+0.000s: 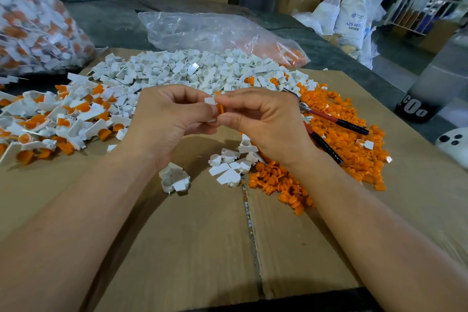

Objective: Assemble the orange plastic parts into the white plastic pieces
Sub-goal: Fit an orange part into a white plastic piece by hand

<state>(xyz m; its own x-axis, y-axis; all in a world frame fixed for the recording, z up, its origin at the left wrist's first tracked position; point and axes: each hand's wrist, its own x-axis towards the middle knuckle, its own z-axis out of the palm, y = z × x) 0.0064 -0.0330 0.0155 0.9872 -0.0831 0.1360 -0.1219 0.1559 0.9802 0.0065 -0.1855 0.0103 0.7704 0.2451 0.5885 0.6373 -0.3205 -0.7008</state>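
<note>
My left hand (172,119) pinches a small white plastic piece (210,101) above the cardboard. My right hand (266,121) pinches an orange plastic part (220,109) and holds it against that white piece; the two hands meet fingertip to fingertip. A heap of loose white pieces (202,71) lies behind the hands. Loose orange parts (342,134) are piled to the right. Joined white-and-orange pieces (63,119) lie at the left. A few white pieces (230,162) sit just below my right wrist.
Flat cardboard (177,235) covers the table. Red-handled pliers (334,121) lie on the orange pile. A clear plastic bag (202,30) lies behind the white heap, and a filled bag (33,20) stands at the far left. Boxes and sacks stand beyond.
</note>
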